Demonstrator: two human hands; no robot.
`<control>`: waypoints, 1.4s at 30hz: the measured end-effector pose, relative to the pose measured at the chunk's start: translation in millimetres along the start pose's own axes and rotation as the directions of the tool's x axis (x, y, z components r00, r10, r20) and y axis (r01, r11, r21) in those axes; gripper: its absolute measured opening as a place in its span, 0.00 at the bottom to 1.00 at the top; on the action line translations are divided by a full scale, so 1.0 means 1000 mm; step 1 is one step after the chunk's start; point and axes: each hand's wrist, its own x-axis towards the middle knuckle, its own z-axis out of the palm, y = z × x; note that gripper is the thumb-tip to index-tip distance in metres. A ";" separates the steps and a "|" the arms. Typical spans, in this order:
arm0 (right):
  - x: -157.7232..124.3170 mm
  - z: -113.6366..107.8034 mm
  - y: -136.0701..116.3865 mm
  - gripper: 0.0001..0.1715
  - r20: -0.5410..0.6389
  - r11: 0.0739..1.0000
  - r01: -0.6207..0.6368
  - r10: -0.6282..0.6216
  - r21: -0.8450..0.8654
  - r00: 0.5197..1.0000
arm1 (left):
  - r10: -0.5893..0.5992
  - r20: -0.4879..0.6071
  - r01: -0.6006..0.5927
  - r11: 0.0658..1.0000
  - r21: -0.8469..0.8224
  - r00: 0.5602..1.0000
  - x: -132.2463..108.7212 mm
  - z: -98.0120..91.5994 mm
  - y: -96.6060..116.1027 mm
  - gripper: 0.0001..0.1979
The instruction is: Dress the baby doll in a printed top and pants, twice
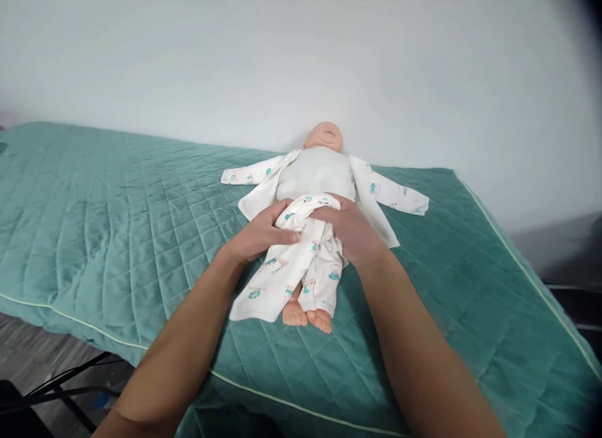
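Both hands close on the bunched waistband (308, 206) of the printed trousers (282, 265) at the doll's (315, 171) waist. The left hand (261, 234) pinches the cloth at one hip with curled fingers, and the right hand (352, 231) grips at the other hip, fingers wrapped shut. The doll lies face up on the green quilt (117, 206), its open jacket (376, 196) spread beneath its torso. Below its hips, one trouser leg looks flat beside two bare feet (306, 315). A hard tug would probably slide the light doll along the quilt, or twist cloth around a leg.
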 end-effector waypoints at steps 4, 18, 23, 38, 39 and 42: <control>0.001 0.001 -0.001 0.12 -0.067 1.000 0.012 -0.013 -0.006 0.998 | -0.065 0.023 0.066 0.998 -0.016 0.998 -0.001 0.001 0.001 0.24; -0.013 0.007 -0.022 0.36 0.365 0.920 0.135 0.009 -0.367 0.931 | 0.008 -0.160 -0.063 0.937 -0.345 0.987 0.003 0.011 -0.001 0.16; -0.013 0.002 -0.023 0.32 0.373 0.895 0.104 0.074 -0.435 0.925 | -0.002 -0.190 -0.048 0.965 -0.257 0.982 0.000 0.013 0.000 0.17; -0.006 -0.004 -0.007 0.18 0.093 0.999 -0.034 0.034 0.002 0.995 | -0.014 -0.028 0.017 0.995 0.099 1.000 -0.006 0.008 0.005 0.23; -0.006 -0.003 -0.008 0.17 0.087 0.999 -0.035 0.036 -0.006 0.996 | -0.036 0.013 0.034 0.991 0.126 0.999 -0.007 0.008 0.007 0.22; -0.006 0.001 -0.010 0.13 0.066 0.995 -0.035 0.041 -0.095 0.997 | -0.097 0.038 0.092 0.988 0.124 0.994 -0.010 0.008 0.010 0.18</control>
